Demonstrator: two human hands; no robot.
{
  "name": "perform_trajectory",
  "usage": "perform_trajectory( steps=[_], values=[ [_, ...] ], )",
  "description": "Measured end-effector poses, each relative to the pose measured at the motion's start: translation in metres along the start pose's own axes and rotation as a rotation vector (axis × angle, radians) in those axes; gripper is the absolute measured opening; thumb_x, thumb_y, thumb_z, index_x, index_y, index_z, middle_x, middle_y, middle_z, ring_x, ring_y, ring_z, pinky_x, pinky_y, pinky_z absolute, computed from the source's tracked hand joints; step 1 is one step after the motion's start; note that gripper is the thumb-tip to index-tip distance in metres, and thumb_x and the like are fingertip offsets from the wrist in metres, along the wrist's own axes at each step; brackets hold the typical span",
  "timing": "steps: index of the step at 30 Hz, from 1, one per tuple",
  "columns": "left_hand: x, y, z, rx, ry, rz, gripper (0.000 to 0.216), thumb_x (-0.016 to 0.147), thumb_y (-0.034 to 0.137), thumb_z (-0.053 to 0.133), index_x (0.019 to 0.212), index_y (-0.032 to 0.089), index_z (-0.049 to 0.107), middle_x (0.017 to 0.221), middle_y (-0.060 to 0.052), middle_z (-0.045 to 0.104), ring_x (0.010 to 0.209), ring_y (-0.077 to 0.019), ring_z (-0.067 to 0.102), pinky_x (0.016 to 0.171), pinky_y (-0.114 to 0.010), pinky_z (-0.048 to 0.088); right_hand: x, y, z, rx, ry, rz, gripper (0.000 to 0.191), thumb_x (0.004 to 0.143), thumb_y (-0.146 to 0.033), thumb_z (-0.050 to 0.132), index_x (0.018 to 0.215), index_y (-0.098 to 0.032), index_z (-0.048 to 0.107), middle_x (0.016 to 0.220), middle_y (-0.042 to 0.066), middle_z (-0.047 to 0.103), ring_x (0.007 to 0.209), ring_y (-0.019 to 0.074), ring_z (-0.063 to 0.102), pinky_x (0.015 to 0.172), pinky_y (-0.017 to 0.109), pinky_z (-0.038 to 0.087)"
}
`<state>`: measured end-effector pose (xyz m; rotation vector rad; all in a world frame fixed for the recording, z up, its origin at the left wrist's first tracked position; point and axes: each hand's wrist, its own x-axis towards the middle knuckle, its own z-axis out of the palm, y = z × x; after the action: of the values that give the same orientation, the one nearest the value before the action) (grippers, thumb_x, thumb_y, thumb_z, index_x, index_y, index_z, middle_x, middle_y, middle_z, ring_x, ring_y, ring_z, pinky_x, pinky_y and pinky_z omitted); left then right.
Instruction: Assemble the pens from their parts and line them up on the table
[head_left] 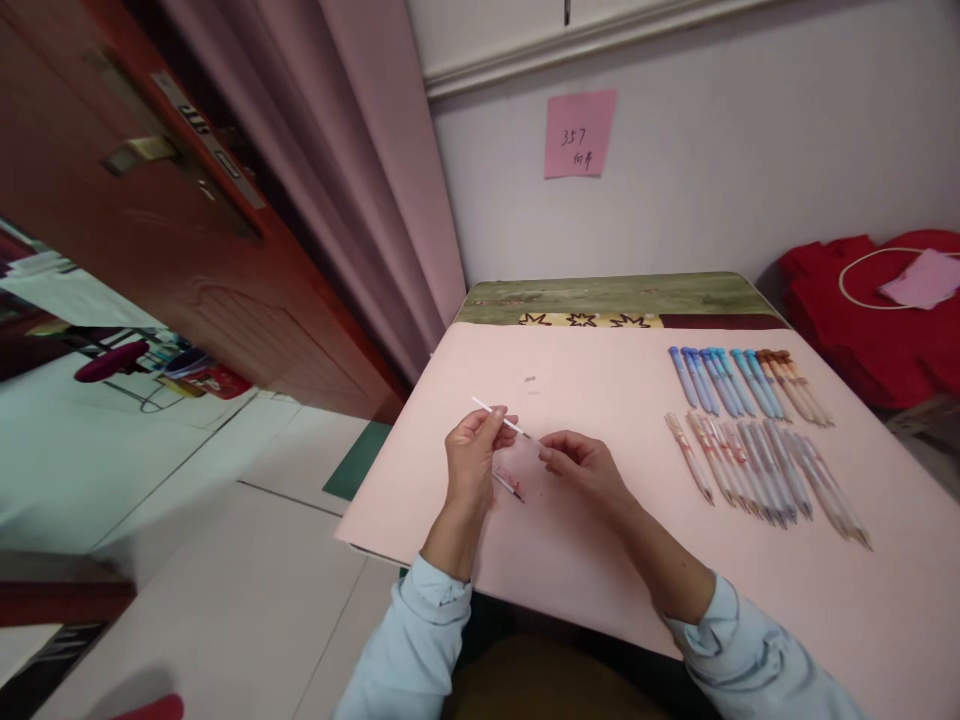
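My left hand pinches a thin white pen refill between thumb and fingers, its plain end pointing up and left. The dark tip of the refill points at my right hand, whose thumb and forefinger are pinched together right by it. A small pale, see-through bit shows at those fingertips, too small to name. On the table below, a pen part with a dark tip and red marks lies partly hidden behind my left wrist.
Blue and brown capped pens lie in a row at the right of the pink-covered table. Several clear pens lie nearer. Two tiny dark bits rest beyond my hands. A red cloth-covered thing stands beyond the right edge.
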<state>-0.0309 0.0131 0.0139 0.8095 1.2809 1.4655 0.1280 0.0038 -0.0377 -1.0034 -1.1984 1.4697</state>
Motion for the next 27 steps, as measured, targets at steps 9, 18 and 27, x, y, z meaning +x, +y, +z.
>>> perform_trajectory(
  steps=[9, 18, 27],
  values=[
    [-0.006, 0.003, 0.000, 0.110, -0.210, -0.058, 0.035, 0.070, 0.041, 0.078, 0.092, 0.014, 0.074, 0.092, -0.011, 0.074, 0.077, -0.0170, 0.065, 0.074, -0.031, 0.050, -0.003, -0.005, 0.000, 0.020, 0.014, 0.027, 0.036, 0.072, -0.052, 0.073, 0.088, -0.019, 0.071, 0.078, 0.003, 0.068, 0.068, 0.0148, 0.057, 0.067, 0.030, 0.049],
    [0.021, -0.001, -0.064, 0.889, -0.198, 0.308, 0.016, 0.072, 0.021, 0.068, 0.086, 0.021, 0.075, 0.089, -0.007, 0.070, 0.082, -0.0218, 0.060, 0.083, -0.038, 0.047, 0.002, 0.001, -0.007, 0.250, 0.121, 0.099, 0.034, 0.069, -0.045, 0.078, 0.088, -0.018, 0.071, 0.080, 0.003, 0.068, 0.063, 0.0112, 0.055, 0.063, 0.027, 0.047],
    [0.011, -0.012, -0.055, 1.341, -0.639, 0.519, 0.025, 0.076, 0.009, 0.059, 0.090, 0.023, 0.075, 0.107, -0.009, 0.069, 0.103, -0.0266, 0.058, 0.093, -0.042, 0.042, 0.004, 0.006, -0.010, 0.226, 0.146, 0.121, 0.038, 0.067, -0.047, 0.079, 0.087, -0.017, 0.069, 0.080, 0.005, 0.069, 0.062, 0.0119, 0.055, 0.060, 0.026, 0.047]
  ],
)
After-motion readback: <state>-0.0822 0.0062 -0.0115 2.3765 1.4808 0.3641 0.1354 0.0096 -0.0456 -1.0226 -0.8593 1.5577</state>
